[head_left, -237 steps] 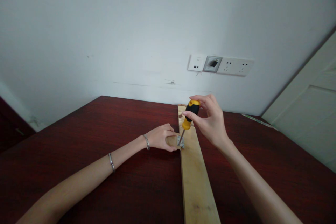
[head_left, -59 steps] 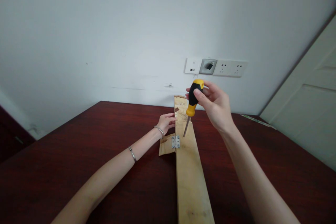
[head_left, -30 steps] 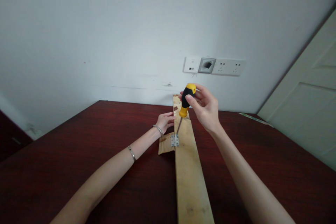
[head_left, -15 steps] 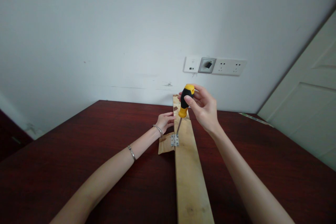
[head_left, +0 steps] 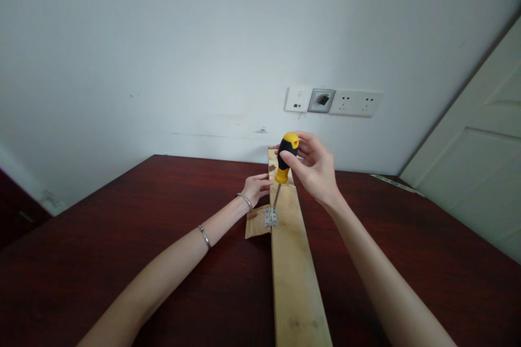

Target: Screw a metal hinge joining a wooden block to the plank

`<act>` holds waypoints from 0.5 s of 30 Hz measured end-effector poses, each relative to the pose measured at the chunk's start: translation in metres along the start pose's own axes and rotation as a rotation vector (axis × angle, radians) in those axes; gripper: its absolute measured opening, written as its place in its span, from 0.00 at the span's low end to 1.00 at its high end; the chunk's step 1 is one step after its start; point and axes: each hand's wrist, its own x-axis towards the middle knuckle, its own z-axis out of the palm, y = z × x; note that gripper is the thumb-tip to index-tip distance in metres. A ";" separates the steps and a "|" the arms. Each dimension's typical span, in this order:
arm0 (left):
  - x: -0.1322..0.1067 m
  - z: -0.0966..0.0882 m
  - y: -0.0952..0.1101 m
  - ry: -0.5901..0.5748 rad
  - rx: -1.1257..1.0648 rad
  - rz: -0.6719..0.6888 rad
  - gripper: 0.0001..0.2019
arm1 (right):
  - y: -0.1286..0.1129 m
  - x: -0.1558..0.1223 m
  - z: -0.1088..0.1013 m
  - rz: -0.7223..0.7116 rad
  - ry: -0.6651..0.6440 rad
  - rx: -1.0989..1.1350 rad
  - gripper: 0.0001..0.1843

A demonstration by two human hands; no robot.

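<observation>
My right hand [head_left: 313, 165] is closed round the black and yellow handle of a screwdriver [head_left: 288, 153], which leans slightly with its shaft pointing down. The tip meets the upper right part of a small metal hinge [head_left: 271, 217]; any screw under it is too small to make out. One hinge leaf lies on a long wooden plank [head_left: 295, 271], the other on a short piece of wood [head_left: 257, 222] to its left. With fingers stretched out, my left hand [head_left: 256, 188] touches the plank's left edge beyond the hinge.
The plank lies lengthwise on a dark red wooden table [head_left: 195, 298], its far end close to the white wall [head_left: 203, 54]. Wall sockets [head_left: 356, 103] sit above it, one holding a black plug [head_left: 323, 100]. A thin flat strip [head_left: 396, 184] lies at the back right near a white panelled door [head_left: 480, 173].
The screwdriver handle has tipped a little to the left, and my right hand has shifted slightly left with it. My left hand, the plank and the hinge stay in place.
</observation>
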 end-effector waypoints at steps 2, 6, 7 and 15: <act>0.000 0.000 0.000 -0.002 0.003 0.001 0.11 | -0.002 0.000 -0.002 -0.001 -0.023 -0.013 0.19; 0.001 -0.002 -0.002 -0.013 0.011 0.001 0.11 | -0.005 0.000 -0.005 -0.017 -0.076 -0.057 0.26; 0.001 -0.002 -0.002 -0.015 0.014 0.002 0.11 | -0.006 0.000 -0.005 -0.035 -0.083 -0.095 0.26; 0.008 -0.009 -0.012 -0.018 0.019 0.000 0.09 | -0.026 -0.001 -0.016 -0.143 -0.233 -0.403 0.16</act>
